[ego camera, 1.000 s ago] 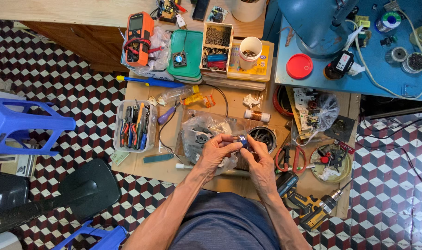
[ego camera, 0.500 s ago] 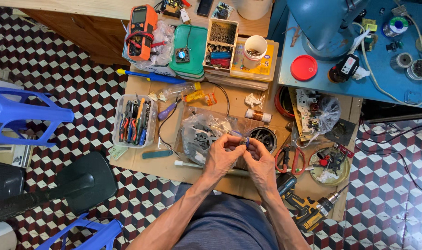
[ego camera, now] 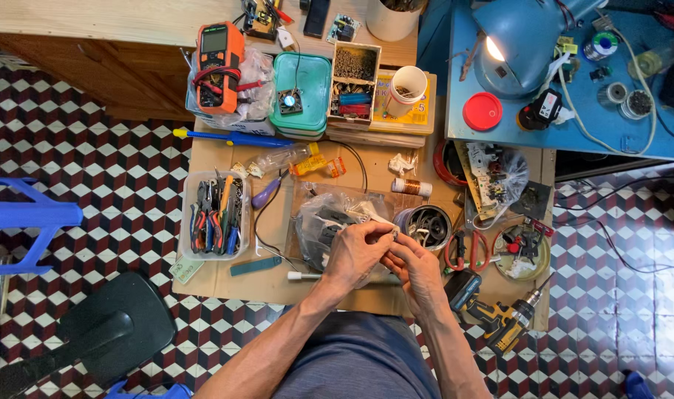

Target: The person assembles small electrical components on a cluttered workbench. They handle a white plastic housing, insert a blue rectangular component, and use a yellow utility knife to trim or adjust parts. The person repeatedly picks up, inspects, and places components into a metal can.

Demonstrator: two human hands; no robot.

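a small part [ego camera: 393,234] is pinched between the fingertips of the left hand [ego camera: 355,251] and the right hand [ego camera: 418,267], which are brought together just above the low table. it is tiny, pale and metallic-looking; its exact shape cannot be told. it is held over a crumpled clear plastic bag [ego camera: 329,218] of dark pieces, just beside a round tin [ego camera: 424,222] of black rings.
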